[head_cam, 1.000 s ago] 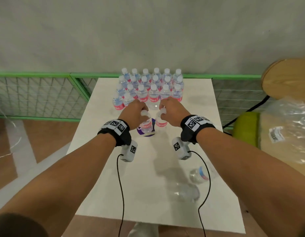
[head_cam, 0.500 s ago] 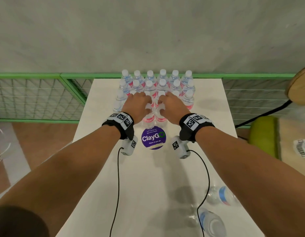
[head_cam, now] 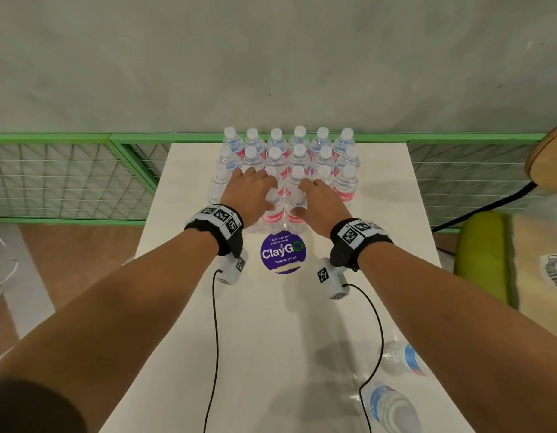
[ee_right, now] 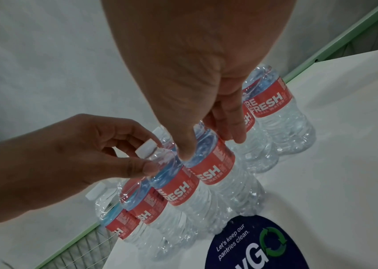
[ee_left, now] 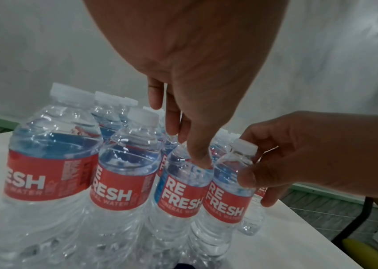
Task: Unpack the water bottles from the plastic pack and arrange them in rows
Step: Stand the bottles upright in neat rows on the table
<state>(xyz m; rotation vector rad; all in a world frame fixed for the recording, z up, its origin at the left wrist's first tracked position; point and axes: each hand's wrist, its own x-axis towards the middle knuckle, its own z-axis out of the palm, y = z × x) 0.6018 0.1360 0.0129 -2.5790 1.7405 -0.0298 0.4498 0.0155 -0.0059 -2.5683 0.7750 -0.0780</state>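
Item: two water bottles being set into the front row. The left bottle (head_cam: 273,210) and the right bottle (head_cam: 296,212) stand upright, side by side and touching or nearly so, at centre frame in the head view, just above the round purple sticker (head_cam: 283,253). Long axis vertical on both, caps up.

Holders: left hand (head_cam: 250,195) pinches the neck of the left bottle, thumb on the near shoulder, fingers curled over the cap. Right hand (head_cam: 318,198) pinches the right bottle the same way; the left wrist view shows its thumb below the cap and fingers behind it. Each hand sits directly over its own bottle.

Surrounding stock: the standing rows (head_cam: 289,151) fill the upper centre of the frame, directly beyond the two held bottles, caps in ranks across the far end of the white table (head_cam: 396,214).

Remaining stock: two loose bottles lying on their sides at lower right, one (head_cam: 403,359) above the other (head_cam: 391,407), long axes slanting. They lie behind the hands, toward the person, nearer the right arm. Judged next: let go, draw back, reach lower right.

Plastic wrap (head_cam: 552,270) shows at right edge.
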